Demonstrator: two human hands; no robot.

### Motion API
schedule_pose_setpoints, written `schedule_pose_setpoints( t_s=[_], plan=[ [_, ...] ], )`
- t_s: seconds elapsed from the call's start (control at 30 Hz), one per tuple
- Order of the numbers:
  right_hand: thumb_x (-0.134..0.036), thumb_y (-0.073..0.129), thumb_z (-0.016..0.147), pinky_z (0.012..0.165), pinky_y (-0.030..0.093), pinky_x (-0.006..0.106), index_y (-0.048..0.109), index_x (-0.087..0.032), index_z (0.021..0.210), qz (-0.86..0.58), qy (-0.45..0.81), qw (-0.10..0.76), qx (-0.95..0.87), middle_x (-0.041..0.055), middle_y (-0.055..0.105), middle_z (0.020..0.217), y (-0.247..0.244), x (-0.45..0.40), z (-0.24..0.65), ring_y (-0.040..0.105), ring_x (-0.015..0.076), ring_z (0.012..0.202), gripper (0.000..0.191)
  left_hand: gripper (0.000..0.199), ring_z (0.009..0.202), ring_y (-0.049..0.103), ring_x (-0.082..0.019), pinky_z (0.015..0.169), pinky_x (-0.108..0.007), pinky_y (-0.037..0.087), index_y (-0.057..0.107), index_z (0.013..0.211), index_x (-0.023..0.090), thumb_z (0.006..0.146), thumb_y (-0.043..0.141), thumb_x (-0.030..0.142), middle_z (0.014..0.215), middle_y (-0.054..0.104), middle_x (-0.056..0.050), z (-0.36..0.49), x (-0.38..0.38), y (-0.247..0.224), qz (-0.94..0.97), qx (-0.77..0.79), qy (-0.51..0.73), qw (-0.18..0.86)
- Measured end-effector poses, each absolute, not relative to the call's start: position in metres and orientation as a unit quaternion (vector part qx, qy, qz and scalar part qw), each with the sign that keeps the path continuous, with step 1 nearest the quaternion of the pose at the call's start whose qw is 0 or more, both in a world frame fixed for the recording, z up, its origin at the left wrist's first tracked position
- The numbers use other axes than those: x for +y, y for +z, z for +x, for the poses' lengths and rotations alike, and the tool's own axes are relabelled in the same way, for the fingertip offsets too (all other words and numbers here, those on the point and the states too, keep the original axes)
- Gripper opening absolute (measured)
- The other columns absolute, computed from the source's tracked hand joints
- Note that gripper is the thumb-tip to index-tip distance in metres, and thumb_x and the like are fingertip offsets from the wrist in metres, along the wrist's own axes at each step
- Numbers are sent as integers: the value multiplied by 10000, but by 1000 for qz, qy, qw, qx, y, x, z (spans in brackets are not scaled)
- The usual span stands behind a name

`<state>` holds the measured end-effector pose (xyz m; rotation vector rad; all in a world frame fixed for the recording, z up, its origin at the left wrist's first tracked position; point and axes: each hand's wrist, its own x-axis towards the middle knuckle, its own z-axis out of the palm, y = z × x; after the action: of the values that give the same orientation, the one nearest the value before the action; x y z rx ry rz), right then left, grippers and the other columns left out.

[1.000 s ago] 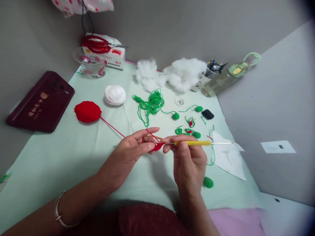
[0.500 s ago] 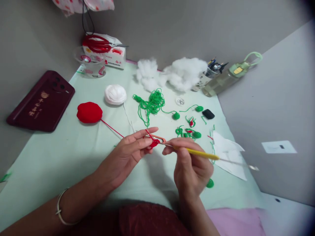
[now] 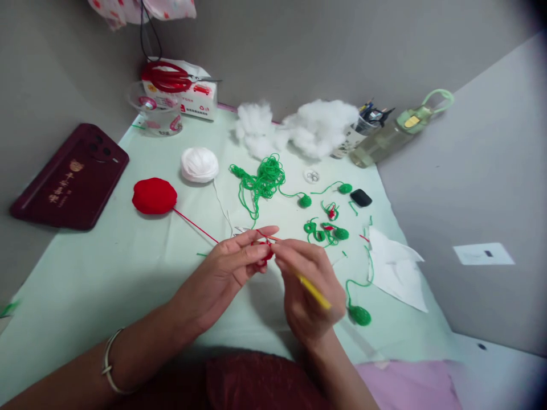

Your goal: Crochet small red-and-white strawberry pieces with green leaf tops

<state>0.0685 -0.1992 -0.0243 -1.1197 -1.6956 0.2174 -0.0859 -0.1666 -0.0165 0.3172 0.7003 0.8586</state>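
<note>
Above the pale green table (image 3: 141, 267), near its middle, a small red crochet piece (image 3: 268, 254) is held between the two hands. It looks compact and rounded, but the fingers cover much of it, so its full shape I cannot tell. The left hand (image 3: 231, 259) pinches this piece between thumb and fingers, with the index finger stretched out and a red strand (image 3: 196, 224) passing over it. This strand runs back to the red yarn ball (image 3: 154, 196), which rests on the table at the left. The right hand (image 3: 316, 273) grasps the crochet hook by its yellow handle (image 3: 316, 294), and its fingertips are at the red piece. Half a second ago, the handle was pointing more to the right; now it slopes steeply down, and the right hand is nearer to the left one. The green ball (image 3: 359, 315), partly hidden before, is now uncovered.
</note>
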Motion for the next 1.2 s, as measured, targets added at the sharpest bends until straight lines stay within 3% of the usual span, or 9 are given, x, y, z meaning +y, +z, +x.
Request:
schedule_pose_setpoints(
  t_s=[0.1, 0.2, 0.33, 0.43, 0.57, 0.67, 0.8, 0.97, 1.2],
  plan=[
    [-115, 621, 993, 700, 619, 351, 783, -282, 1114, -461, 211, 595, -624, 21, 767, 871, -18, -192, 72, 721, 176, 767, 262, 288, 793, 543, -102, 809, -225, 457, 833, 1139, 187, 853, 828, 216, 910, 683, -10, -88, -164, -16, 140, 337, 428, 827],
    [-186, 596, 1023, 612, 594, 332, 785, -273, 1066, -451, 306, 610, -574, 18, 742, 858, -18, -188, 70, 684, 152, 658, 212, 342, 805, 555, -118, 838, -246, 459, 812, 1192, 221, 851, 829, 228, 869, 682, 5, -87, -166, -15, 182, 364, 450, 795],
    [-117, 658, 974, 694, 623, 325, 783, -321, 1164, -470, 160, 555, -668, 38, 762, 1012, -27, -193, 63, 737, 185, 874, 306, 484, 891, 602, -159, 910, -301, 456, 753, 1309, 265, 836, 853, 262, 891, 710, 4, -83, -171, -15, 221, 378, 446, 781],
    [-55, 664, 950, 764, 630, 332, 768, -317, 1222, -470, 58, 531, -703, 56, 765, 1108, -29, -196, 63, 738, 191, 966, 392, 401, 848, 581, -142, 884, -293, 469, 790, 1246, 225, 851, 843, 270, 972, 719, -21, -83, -169, -16, 187, 348, 411, 822],
    [-128, 611, 997, 690, 606, 341, 782, -262, 1066, -480, 197, 604, -606, 21, 746, 858, -23, -190, 71, 707, 167, 748, 227, 247, 794, 563, -107, 831, -238, 468, 839, 1114, 189, 871, 821, 225, 948, 716, -20, -88, -164, -19, 148, 331, 433, 826],
    [-234, 602, 1018, 588, 580, 313, 777, -240, 989, -465, 323, 626, -536, 21, 727, 838, -21, -184, 71, 664, 141, 630, 177, 255, 824, 593, -120, 863, -248, 458, 829, 1138, 213, 885, 807, 229, 876, 727, -2, -90, -163, -19, 180, 338, 436, 814],
    [-233, 662, 986, 629, 596, 320, 798, -258, 1001, -457, 332, 604, -562, 38, 791, 924, -23, -184, 66, 695, 166, 745, 139, 343, 885, 637, -164, 900, -302, 454, 799, 1202, 250, 861, 829, 247, 877, 752, -1, -89, -166, -17, 236, 357, 427, 796],
    [-270, 648, 1004, 636, 607, 317, 791, -241, 1015, -462, 382, 608, -521, 46, 802, 946, -24, -184, 68, 688, 143, 682, 147, 395, 979, 634, -183, 950, -321, 458, 793, 1224, 267, 833, 843, 245, 1042, 754, -28, -89, -167, -16, 245, 384, 437, 776],
    [-280, 602, 1035, 644, 628, 314, 765, -227, 1015, -431, 408, 624, -508, 48, 794, 948, -23, -186, 71, 728, 151, 708, 172, 307, 967, 654, -185, 952, -326, 467, 822, 1140, 273, 834, 845, 256, 956, 747, -11, -91, -168, -14, 237, 381, 444, 776]
  ],
)
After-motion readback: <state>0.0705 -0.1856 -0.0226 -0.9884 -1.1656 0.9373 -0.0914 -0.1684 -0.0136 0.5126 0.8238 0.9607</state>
